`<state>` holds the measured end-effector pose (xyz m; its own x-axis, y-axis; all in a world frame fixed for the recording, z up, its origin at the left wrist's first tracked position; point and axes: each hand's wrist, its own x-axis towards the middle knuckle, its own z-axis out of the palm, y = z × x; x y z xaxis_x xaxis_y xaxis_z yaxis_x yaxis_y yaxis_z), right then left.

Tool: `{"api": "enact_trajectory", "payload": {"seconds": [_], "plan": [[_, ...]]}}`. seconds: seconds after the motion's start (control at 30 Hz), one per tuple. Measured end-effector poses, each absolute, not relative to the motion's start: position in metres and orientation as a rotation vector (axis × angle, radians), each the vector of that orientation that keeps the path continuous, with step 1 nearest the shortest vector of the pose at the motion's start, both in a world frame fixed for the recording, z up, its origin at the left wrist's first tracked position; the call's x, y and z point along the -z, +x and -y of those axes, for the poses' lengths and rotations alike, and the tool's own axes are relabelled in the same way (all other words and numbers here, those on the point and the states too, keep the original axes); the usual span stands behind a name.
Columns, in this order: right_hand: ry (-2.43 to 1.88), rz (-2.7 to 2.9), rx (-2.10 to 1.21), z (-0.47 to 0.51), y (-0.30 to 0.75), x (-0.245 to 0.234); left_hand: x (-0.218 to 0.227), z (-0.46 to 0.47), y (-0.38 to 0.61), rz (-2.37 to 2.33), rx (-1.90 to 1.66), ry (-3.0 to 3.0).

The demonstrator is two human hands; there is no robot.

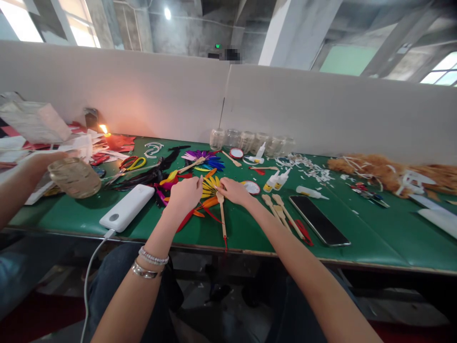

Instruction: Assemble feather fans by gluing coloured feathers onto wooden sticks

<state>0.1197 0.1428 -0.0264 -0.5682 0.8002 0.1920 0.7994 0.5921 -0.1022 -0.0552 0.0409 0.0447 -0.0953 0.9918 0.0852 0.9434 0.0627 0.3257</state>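
Note:
A fan of yellow feathers (207,190) with a flat wooden handle (222,216) lies on the green table in front of me. My right hand (233,190) pinches the fan where the feathers meet the top of the handle. On the other side, my left hand (185,195) is closed at the edge of the yellow feathers; what its fingertips hold is hidden. A red tassel hangs from the handle's lower end. Loose orange feathers (210,202) and red ones lie under and beside my hands. Just beyond is a purple and blue feather fan (202,159).
Right: glue bottles (272,181), wooden handles (282,212), a phone (319,220), brown feathers (371,171). Left: a white power bank (127,208) with a cable, yellow-handled scissors (135,163), a burning flame (104,129), another person's hand (50,162) by a jar (74,177). Glass jars (247,141) line the partition.

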Motion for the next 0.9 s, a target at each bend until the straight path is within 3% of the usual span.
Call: {"api": "enact_trajectory", "payload": {"seconds": [0.3,0.57,0.73,0.9], "plan": [[-1.392,2.558,0.042,-0.143,0.115,0.028,-0.043,-0.042,-0.054,-2.168,-0.445,2.005],[-1.355,2.383,-0.176,-0.138,0.118,0.008,-0.040,-0.041,-0.054,-2.097,-0.507,2.001],[-1.215,2.246,-0.477,-0.123,0.116,-0.021,-0.023,-0.052,-0.052,-1.783,-0.763,1.901],[-0.979,2.166,-0.714,-0.104,0.106,-0.020,-0.011,-0.064,-0.040,-1.283,-1.138,1.513]]}}
